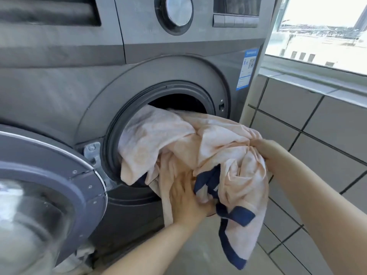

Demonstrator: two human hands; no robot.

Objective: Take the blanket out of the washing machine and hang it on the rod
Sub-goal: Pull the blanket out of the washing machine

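Note:
A pale peach blanket [158, 135] with a dark blue border hangs halfway out of the round opening of the grey washing machine [59, 86]. Part of it still lies inside the dark drum. My right hand [266, 149] grips a bunched fold at the right, above the hanging blue-edged corner. My left hand [186, 199] presses into the underside of the bundle from below, fingers buried in the cloth. No rod is in view.
The machine's door [49, 185] stands swung open at the lower left, close to my left arm. A tiled wall [317, 135] rises on the right under a window ledge [309, 74]. Grey floor [198, 245] lies below the blanket.

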